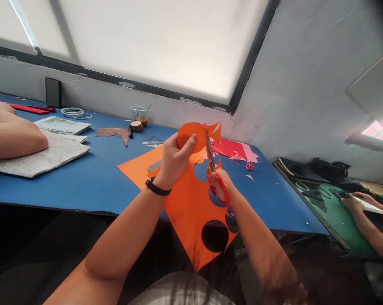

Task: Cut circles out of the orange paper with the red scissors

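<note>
My left hand (174,159) pinches an orange paper circle (190,136) that is still joined to an orange scrap strip (215,130). My right hand (221,184) grips red-handled scissors (211,163) whose blades point up beside the circle's right edge. Below both hands a large orange paper sheet (188,203) with round holes cut out lies over the front edge of the blue table (83,178). A black band sits on my left wrist.
Another person's arm (9,133) rests on newspapers (41,154) at the left. Tape rolls (73,112), a plastic cup (139,113), a brown scrap, a pen and pink paper pieces (234,149) lie at the back. A green table (331,207) with someone's hand (353,202) stands right.
</note>
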Available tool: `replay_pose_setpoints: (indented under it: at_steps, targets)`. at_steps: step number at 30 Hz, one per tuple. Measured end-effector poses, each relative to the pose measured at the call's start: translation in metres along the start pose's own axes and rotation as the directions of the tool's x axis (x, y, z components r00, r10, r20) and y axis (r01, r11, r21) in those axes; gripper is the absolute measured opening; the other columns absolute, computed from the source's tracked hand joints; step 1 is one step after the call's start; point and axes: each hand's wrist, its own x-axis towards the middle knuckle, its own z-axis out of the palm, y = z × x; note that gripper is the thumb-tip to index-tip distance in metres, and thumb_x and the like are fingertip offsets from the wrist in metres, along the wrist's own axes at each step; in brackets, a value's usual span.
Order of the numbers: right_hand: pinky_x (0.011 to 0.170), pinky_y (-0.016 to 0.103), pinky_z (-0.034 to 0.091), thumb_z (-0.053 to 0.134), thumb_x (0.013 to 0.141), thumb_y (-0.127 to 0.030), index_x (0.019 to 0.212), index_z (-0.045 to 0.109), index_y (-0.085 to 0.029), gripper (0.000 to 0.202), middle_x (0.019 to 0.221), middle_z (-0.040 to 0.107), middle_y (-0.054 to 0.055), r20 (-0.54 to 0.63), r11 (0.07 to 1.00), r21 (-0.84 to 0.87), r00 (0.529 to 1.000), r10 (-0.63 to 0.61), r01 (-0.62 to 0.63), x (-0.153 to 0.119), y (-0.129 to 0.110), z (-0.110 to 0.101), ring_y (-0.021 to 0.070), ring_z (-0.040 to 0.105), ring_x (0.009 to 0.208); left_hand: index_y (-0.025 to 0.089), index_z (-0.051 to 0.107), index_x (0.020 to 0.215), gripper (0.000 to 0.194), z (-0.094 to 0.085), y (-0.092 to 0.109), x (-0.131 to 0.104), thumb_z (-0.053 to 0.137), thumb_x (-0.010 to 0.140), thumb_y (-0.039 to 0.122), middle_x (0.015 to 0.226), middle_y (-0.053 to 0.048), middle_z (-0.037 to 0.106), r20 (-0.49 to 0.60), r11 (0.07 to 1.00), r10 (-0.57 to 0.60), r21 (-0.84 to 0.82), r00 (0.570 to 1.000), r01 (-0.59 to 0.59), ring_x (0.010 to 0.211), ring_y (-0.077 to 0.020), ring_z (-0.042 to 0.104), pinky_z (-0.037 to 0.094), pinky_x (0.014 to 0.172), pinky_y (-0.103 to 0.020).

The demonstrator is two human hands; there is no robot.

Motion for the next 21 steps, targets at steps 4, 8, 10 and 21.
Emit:
replay_pose_setpoints:
  at_steps: [4,8,10,21]
  targets:
    - [0.051,0.033,0.026,0.064,0.079,-0.126,0.082,0.047,-0.032,0.096,0.070,0.036,-0.008,0.007,1.000,0.016,1.000,-0.004,0.004,0.0006,0.0034,-0.0006,0.0135,0.029,0.056,0.024,0.063,0.072,0.063,-0.0001,-0.0007,-0.0009,0.099,0.094,0.071,0.067,0.001,0.059,0.012,1.000,-0.005,0.024,1.000,0.005,0.063,-0.0146,0.050,0.044,0.060,-0.031]
    - [0.053,0.034,0.029,0.063,0.082,-0.125,0.083,0.046,-0.032,0.094,0.067,0.036,-0.009,0.033,0.999,0.029,0.999,-0.016,0.015,-0.0015,-0.0001,-0.0014,0.0137,0.028,0.054,0.024,0.064,0.070,0.061,-0.0010,-0.0010,-0.0011,0.100,0.093,0.068,0.066,0.001,0.060,0.005,0.999,-0.025,0.037,1.000,0.024,0.062,-0.0147,0.052,0.044,0.057,-0.030]
    - [0.054,0.035,0.030,0.062,0.083,-0.124,0.083,0.047,-0.032,0.093,0.068,0.036,-0.009,0.049,0.999,0.034,0.998,-0.026,0.024,-0.0028,-0.0031,-0.0016,0.0138,0.029,0.053,0.024,0.064,0.070,0.061,-0.0015,-0.0015,-0.0010,0.101,0.092,0.067,0.066,0.001,0.061,0.008,0.998,-0.039,0.041,0.999,0.038,0.062,-0.0147,0.052,0.043,0.056,-0.030]
    - [0.055,0.036,0.030,0.065,0.078,-0.126,0.087,0.050,-0.031,0.096,0.075,0.037,-0.009,0.090,0.994,0.111,0.996,-0.007,-0.003,-0.0007,0.0012,-0.0013,0.0124,0.023,0.056,0.024,0.060,0.065,0.061,-0.0028,-0.0041,0.0004,0.101,0.094,0.061,0.061,0.002,0.055,0.036,0.998,0.003,0.068,0.999,-0.006,0.059,-0.0136,0.045,0.036,0.055,-0.031]
